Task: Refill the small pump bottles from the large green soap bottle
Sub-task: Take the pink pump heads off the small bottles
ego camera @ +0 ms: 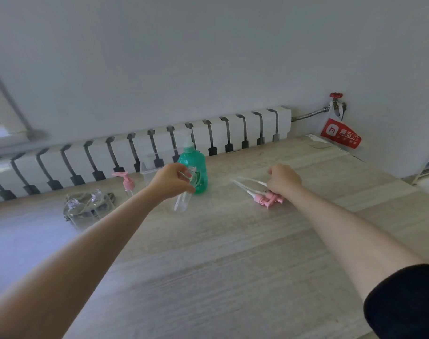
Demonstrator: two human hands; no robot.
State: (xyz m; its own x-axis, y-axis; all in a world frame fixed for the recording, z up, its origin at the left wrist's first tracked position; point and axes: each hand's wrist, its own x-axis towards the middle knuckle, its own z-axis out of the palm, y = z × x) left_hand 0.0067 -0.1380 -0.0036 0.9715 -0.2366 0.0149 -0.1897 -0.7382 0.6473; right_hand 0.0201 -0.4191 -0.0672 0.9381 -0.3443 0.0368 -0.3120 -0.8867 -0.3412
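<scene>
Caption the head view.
Left hand holds small clear plastic bottle near large green soap bottle; right hand over loose pink pump heads.

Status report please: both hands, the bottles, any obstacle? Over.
Left hand grips small clear bottle beside green soap bottle, its top on. Right hand curled over pink pump heads, grip unclear. No obstacle seen.

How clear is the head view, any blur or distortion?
Head view: soft even light, no glare; wide-angle lens bows the radiator; the clear bottle in the left hand is blurred against the green soap bottle; pink pump heads by the right hand read sharper.
</scene>
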